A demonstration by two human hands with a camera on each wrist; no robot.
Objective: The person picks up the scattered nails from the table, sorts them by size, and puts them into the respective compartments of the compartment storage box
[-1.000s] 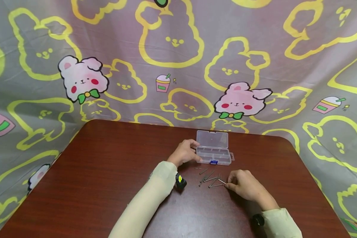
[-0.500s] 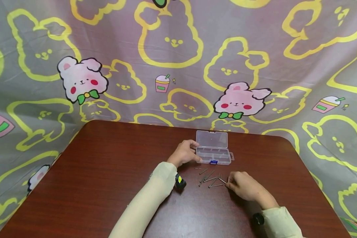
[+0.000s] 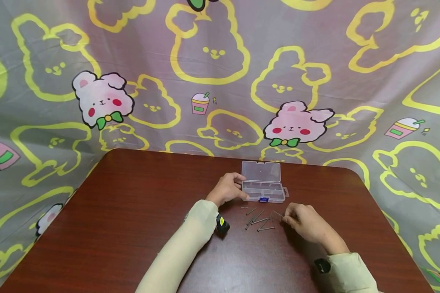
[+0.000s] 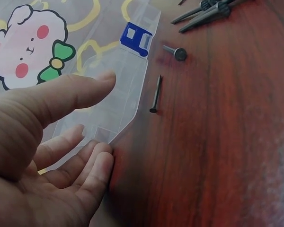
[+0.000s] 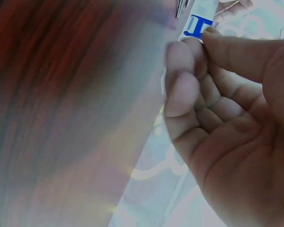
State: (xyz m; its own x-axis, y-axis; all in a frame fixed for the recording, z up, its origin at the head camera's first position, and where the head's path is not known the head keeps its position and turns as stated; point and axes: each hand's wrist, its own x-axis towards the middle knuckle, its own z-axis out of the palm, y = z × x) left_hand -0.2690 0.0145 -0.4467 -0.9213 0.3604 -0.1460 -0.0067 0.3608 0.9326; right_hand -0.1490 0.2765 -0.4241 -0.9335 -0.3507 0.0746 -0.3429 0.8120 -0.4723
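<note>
A clear plastic compartment box stands with its lid raised and its blue latch towards me. My left hand holds the box's left end, thumb on one side and fingers at the edge. Several dark metal nails lie loose in front of the box. To their right, my right hand pinches one nail between thumb and fingers, its shaft pointing left. In the left wrist view a small nail and a thicker one lie beside the box.
The dark red wooden table reaches back to a patterned curtain. Black straps with small devices sit on both wrists. The box's hanging tab sticks out on its right.
My right hand has moved slightly up and to the right with the nail, away from the pile. The left hand and the box have stayed in place.
</note>
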